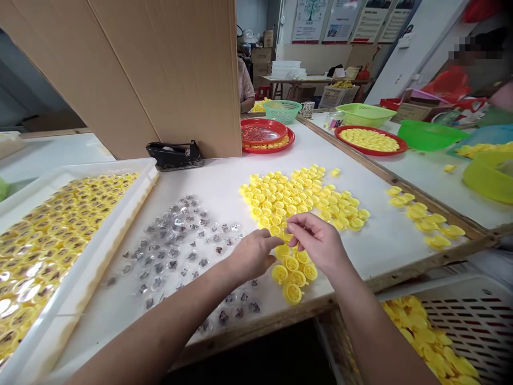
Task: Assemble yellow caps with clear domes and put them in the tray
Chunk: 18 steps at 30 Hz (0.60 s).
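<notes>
Hovering above a white tabletop [220,187], posters [310,21] beyond, left hand [253,255] gapes and right hand [316,240] curls, their holds unclear.

Glossy yellow plastic cups [292,293], shiny clear plastic discs [173,252], matt brown cardboard panel [172,69].

Yellow cups [276,203] and clear pieces [173,264] strew the table [218,188].

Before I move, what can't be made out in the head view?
Head view throughout:
Right hand: whether it pinches anything is too small to tell.
Left hand: palm hidden by its own back.
White tray: cut off by the picture's left edge.
Clear pieces: dark markings too small to read.
Co-worker: mostly hidden by the cardboard panel.
</notes>
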Each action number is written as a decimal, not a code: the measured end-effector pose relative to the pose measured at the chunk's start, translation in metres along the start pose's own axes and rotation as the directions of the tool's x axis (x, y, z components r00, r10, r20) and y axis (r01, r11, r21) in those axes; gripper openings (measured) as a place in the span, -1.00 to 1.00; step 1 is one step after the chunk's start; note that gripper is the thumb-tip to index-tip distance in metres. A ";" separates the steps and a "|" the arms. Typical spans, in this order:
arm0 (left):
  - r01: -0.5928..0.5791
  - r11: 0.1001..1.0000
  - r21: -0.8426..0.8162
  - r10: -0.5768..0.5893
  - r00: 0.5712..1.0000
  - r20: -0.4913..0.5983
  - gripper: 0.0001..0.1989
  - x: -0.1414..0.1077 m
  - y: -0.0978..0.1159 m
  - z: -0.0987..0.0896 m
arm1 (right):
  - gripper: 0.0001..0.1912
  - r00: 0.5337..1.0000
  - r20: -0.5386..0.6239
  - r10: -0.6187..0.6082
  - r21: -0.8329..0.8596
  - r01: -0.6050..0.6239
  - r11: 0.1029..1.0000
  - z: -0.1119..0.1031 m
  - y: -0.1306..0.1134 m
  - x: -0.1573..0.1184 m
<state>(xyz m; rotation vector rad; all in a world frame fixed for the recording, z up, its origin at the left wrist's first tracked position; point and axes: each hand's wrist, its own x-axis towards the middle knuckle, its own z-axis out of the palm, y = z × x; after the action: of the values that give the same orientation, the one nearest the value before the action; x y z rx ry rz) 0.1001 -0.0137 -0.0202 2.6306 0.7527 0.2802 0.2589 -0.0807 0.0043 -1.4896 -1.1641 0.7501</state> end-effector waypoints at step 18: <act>-0.019 1.000 -0.025 0.015 0.988 -0.153 -0.94 -0.023 -0.034 0.008 | -0.80 0.975 0.213 0.064 0.230 -0.113 0.967 0.041 -0.010 -0.016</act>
<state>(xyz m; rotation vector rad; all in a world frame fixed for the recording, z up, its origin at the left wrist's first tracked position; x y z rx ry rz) 0.0672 -0.0024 -0.0438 2.6141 0.7708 0.4978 0.2138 -0.0819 0.0019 -1.2900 -1.1170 1.0878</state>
